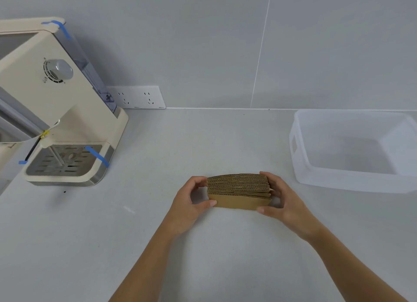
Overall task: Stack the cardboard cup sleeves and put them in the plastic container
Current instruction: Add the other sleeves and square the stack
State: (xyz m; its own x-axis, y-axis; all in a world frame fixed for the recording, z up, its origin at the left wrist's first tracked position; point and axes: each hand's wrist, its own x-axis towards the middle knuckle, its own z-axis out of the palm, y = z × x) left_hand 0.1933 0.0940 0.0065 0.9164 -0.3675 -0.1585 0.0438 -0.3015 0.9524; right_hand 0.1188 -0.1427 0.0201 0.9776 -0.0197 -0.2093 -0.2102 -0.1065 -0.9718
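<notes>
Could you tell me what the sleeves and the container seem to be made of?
Sleeves: brown corrugated cardboard, matte; fluted edges show along the top. Container: translucent, frosted-looking plastic; the counter shows faintly through its walls.

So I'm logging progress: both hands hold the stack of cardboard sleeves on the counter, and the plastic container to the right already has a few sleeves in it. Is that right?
Not quite. The head view shows the plastic container empty, with no sleeves in it yet. The rest holds: the left hand and right hand grip the ends of the stack of cardboard sleeves on the counter, with the container off to the right.
</notes>
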